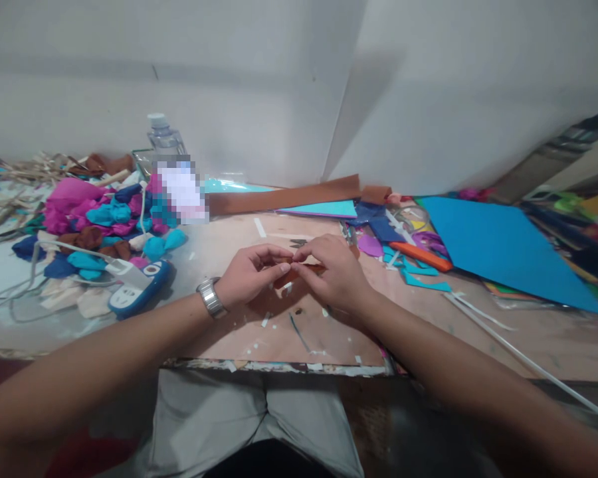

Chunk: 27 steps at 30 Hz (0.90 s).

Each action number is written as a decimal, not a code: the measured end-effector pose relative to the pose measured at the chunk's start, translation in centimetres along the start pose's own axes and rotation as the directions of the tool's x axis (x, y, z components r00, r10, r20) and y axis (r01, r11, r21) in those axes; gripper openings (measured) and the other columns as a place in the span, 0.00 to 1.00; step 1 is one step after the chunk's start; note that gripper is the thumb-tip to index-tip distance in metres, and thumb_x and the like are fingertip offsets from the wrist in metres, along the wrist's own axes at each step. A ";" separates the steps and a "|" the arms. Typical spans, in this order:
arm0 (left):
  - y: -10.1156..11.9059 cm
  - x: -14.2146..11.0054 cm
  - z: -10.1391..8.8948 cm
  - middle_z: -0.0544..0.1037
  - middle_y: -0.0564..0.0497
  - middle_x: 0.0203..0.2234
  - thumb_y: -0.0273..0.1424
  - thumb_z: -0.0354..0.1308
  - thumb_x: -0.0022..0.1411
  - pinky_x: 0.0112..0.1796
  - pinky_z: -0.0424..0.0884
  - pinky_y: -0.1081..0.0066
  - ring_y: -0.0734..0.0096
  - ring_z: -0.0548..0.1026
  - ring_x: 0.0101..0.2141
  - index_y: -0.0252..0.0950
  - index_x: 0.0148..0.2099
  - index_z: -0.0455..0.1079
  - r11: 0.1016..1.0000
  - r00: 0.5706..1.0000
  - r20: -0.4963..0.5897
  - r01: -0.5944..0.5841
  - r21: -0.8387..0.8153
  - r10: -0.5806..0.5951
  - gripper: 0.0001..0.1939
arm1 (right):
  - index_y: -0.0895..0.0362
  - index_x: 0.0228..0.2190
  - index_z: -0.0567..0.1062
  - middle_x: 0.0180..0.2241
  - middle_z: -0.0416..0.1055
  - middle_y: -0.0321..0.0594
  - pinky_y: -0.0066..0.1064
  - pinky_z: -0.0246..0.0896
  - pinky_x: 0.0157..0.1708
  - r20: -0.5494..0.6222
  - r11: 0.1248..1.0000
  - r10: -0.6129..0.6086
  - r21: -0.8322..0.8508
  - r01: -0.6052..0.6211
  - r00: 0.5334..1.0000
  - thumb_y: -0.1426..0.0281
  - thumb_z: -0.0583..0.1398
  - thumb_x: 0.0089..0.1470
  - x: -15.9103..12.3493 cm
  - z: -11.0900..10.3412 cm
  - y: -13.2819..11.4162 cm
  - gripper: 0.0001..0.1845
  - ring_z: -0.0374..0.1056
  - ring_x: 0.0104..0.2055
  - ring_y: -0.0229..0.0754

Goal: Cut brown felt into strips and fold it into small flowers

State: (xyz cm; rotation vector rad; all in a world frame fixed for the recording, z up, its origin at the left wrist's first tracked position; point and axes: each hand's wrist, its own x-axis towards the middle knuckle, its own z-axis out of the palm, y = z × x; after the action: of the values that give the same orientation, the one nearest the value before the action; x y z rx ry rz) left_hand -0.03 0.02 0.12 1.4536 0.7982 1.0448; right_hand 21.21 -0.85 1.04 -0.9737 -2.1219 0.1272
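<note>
My left hand (254, 271), with a metal watch (210, 297) on its wrist, pinches a small brown strip (282, 279) between thumb and fingers. Opposite it, my right hand (336, 269) grips the same strip, and the fingertips of both hands nearly meet. Part of the strip is hidden by the fingers; whether it is paper, felt or foam I cannot tell. Just behind the hands lie the dark tips of a tool (298, 243). A long brown strip (284, 199) rests farther back along the wall.
To the left are bunched colourful fabric pieces (74, 206), a blue power strip (139, 289) with a plugged-in charger, and a clear bottle (165, 141). An orange cutter (421, 255), teal scraps (423, 279) and a blue sheet (503, 249) lie right. White scraps dot the table (329, 345).
</note>
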 end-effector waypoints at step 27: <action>-0.3 -0.2 -0.4 0.81 0.47 0.40 0.37 0.57 0.72 0.45 0.72 0.67 0.66 0.77 0.41 0.37 0.47 0.75 0.931 0.975 0.093 -0.220 0.291 0.202 0.10 | 0.52 0.36 0.75 0.39 0.78 0.40 0.44 0.57 0.51 0.055 1.000 0.015 0.014 -0.015 0.998 0.69 0.66 0.62 -0.1 0.0 -0.1 0.03 0.71 0.45 0.49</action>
State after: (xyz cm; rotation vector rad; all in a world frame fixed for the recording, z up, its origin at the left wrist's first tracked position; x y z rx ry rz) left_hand -0.45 0.00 -0.19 1.8562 0.7929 1.0651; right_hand 21.17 -0.93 1.01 -0.9879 -2.1606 0.1786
